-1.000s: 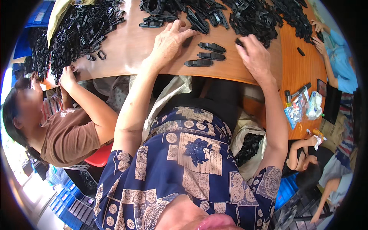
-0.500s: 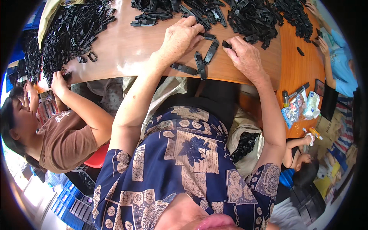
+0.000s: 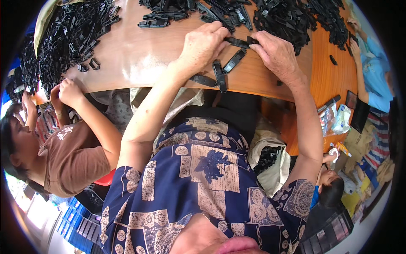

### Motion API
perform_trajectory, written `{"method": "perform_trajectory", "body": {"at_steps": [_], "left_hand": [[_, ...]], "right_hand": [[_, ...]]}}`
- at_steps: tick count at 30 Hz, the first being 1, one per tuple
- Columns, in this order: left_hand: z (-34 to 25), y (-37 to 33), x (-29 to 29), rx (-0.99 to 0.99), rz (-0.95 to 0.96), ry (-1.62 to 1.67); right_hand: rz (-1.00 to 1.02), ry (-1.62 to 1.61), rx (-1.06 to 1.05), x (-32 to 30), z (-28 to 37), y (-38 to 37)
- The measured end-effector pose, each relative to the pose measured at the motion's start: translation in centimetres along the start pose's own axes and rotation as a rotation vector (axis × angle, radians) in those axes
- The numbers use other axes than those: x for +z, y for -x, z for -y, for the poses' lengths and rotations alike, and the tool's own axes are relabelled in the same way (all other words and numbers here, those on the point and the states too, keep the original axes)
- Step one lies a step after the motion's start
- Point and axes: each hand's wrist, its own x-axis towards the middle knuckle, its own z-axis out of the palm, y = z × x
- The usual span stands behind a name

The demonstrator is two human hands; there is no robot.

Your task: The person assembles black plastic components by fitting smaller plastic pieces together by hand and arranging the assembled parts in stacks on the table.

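While both hands pinch 1 black plastic strip (image 3: 237,42), left hand (image 3: 204,42), right hand (image 3: 277,53), fingers closed; glossy wooden table (image 3: 139,55), black heaps (image 3: 72,34)

A white bag (image 3: 270,163) of black parts sits under the wooden table (image 3: 139,51).

Small assembly workshop, piecework setup. Long wooden bench (image 3: 139,51) shared by several seated people. Heaps of identical black plastic parts (image 3: 67,38) at far left, more piled (image 3: 292,17) along far edge. Co-worker in brown shirt (image 3: 72,156) at left, another in blue sleeve (image 3: 376,80) at far right. Sack of same black parts (image 3: 268,158) under bench. Blue crates (image 3: 74,220) on floor, near left. Cardboard cartons (image 3: 363,144) stacked right.
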Motion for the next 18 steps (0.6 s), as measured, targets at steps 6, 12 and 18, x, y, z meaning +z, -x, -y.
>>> {"method": "perform_trajectory", "body": {"at_steps": [6,12,18], "left_hand": [[-0.1,-0.8,1.4,0.022,0.033,0.076],[-0.2,-0.8,1.4,0.016,0.018,0.126],[-0.2,-0.7,1.6,0.004,0.015,0.15]], "right_hand": [[0.11,0.053,-0.056,-0.8,-0.7,-0.1],[0.171,0.012,-0.038,-1.3,-0.5,-0.4],[0.244,0.022,0.054,-1.8,-0.2,-0.1]]}}
